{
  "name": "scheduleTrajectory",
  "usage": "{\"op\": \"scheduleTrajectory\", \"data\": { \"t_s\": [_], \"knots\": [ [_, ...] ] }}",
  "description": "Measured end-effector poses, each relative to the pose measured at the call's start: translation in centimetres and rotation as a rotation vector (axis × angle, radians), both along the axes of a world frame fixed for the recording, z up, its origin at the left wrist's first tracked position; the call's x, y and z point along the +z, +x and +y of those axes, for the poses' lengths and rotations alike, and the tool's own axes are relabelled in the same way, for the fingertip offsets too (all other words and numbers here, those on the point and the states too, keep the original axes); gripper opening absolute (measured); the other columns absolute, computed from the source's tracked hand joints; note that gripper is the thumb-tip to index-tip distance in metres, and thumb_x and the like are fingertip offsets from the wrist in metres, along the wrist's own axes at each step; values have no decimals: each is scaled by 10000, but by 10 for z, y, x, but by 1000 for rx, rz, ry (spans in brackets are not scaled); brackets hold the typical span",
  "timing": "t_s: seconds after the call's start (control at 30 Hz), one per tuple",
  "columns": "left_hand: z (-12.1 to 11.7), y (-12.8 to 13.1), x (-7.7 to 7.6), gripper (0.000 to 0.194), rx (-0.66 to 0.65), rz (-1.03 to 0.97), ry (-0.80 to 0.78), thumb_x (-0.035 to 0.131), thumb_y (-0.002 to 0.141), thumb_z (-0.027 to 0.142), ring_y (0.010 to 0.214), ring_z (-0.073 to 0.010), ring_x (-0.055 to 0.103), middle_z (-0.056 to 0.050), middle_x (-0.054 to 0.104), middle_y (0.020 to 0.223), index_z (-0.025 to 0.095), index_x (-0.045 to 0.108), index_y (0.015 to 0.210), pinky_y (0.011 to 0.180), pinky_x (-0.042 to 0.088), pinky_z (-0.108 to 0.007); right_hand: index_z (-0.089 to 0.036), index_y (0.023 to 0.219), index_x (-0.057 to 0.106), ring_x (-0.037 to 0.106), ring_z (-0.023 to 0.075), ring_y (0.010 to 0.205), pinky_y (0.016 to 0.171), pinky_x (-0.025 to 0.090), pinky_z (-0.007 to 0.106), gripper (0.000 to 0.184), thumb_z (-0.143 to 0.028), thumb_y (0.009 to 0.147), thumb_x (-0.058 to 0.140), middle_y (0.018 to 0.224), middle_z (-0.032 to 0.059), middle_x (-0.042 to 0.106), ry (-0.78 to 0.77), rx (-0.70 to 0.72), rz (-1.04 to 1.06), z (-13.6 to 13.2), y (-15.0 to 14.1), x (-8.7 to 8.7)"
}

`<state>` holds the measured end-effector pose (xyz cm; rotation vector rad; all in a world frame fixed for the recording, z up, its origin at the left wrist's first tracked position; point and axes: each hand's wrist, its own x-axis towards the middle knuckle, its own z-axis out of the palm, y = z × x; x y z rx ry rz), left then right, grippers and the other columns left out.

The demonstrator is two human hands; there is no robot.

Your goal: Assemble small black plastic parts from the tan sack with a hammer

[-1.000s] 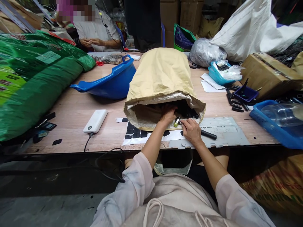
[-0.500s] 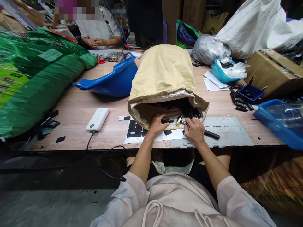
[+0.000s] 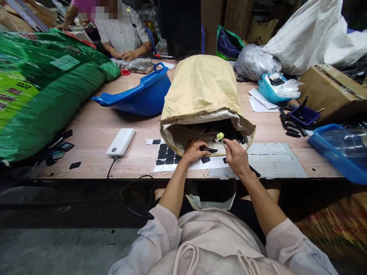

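A tan paper sack [image 3: 200,88] lies on its side on the wooden table [image 3: 94,133], its mouth toward me, with black parts inside. My left hand [image 3: 193,151] is closed on a slim black part [image 3: 209,149] just in front of the sack's mouth. My right hand [image 3: 235,156] pinches a small tool with a yellow-green head [image 3: 220,136], held up next to the black part. Under my hands lies a white sheet with black pads [image 3: 166,156] and a grey metal plate [image 3: 272,158].
A white power bank [image 3: 120,141] with a cable lies to the left, behind it a blue basin [image 3: 140,97] and a big green sack [image 3: 37,91]. Blue trays [image 3: 338,152], a cardboard box [image 3: 329,89] and loose black parts [image 3: 291,128] sit right. Another person [image 3: 120,34] sits at the far side.
My left hand came out of the sack holding a black part. My right hand lifted the small tool off the table toward it.
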<state>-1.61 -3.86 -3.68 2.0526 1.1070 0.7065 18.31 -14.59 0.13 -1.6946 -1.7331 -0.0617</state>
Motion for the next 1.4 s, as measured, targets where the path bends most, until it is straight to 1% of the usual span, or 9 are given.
{"op": "scheduleTrajectory", "data": {
  "t_s": [0.17, 0.3, 0.47, 0.7, 0.83, 1.03, 1.17, 1.3, 1.4],
  "knots": [
    [2, 2, 0, 162, -50, -51, -48, 890, 723, 301, 876, -199, 614, -17, 668, 861, 218, 822, 845, 828, 488, -319, -279, 1339, 684, 655, 179, 897, 744, 498, 260, 375, -295, 1067, 427, 1006, 49, 693, -90, 73, -44, -3, -17, -6],
    [3, 2, 2, 165, -58, -25, -34, 899, 715, 309, 896, -212, 613, -20, 665, 848, 207, 815, 814, 852, 495, -331, -310, 1373, 683, 640, 171, 866, 691, 458, 247, 398, -273, 1068, 430, 969, 44, 673, -118, 51, -139, -3, -24, -8],
    [3, 3, 3, 162, -40, 6, -33, 902, 710, 309, 937, -240, 604, -29, 668, 824, 206, 818, 802, 932, 501, -391, -320, 1384, 682, 628, 161, 840, 651, 414, 239, 423, -221, 1054, 437, 978, 42, 680, -189, 52, -227, 0, -28, -7],
    [1, 3, 4, 183, -41, -24, -92, 898, 705, 284, 965, -240, 640, -40, 714, 909, 217, 836, 865, 954, 525, -397, -314, 1387, 680, 623, 159, 848, 653, 404, 241, 410, -252, 1060, 440, 974, 48, 674, -124, -8, -203, -8, -19, -5],
    [2, 4, 2, 185, -27, -17, -95, 892, 713, 284, 951, -241, 655, -43, 725, 915, 225, 845, 881, 927, 536, -390, -315, 1354, 699, 613, 160, 813, 635, 395, 254, 408, -241, 1041, 448, 951, 42, 679, -156, 5, -178, -12, -14, -9],
    [0, 3, 0, 177, -14, 14, -73, 871, 720, 299, 1030, -258, 636, -35, 725, 920, 228, 831, 877, 958, 515, -381, -281, 1358, 691, 614, 178, 901, 707, 407, 270, 398, -269, 1039, 455, 1032, 59, 683, -81, -58, -172, 4, 7, -9],
    [2, 1, 2, 147, -29, 55, -41, 861, 721, 289, 1032, -263, 611, -28, 706, 892, 230, 815, 848, 979, 481, -388, -246, 1246, 747, 560, 199, 853, 744, 378, 306, 348, -231, 1007, 494, 944, 72, 668, -108, -59, -256, 15, 20, -21],
    [1, -1, 10, 124, -52, 79, -17, 841, 744, 300, 1032, -262, 587, -31, 696, 886, 223, 788, 825, 1003, 449, -393, -237, 1177, 761, 515, 213, 862, 757, 347, 330, 311, -217, 1002, 505, 951, 84, 660, -92, -71, -322, 16, 21, -36],
    [-23, 0, 20, 140, -79, 28, -53, 771, 829, 343, 994, -252, 579, -47, 702, 915, 208, 753, 859, 971, 455, -381, -233, 1176, 748, 502, 219, 878, 763, 337, 336, 299, -219, 1000, 507, 961, 87, 651, -91, -78, -324, 14, 19, -40]
  ]
}}
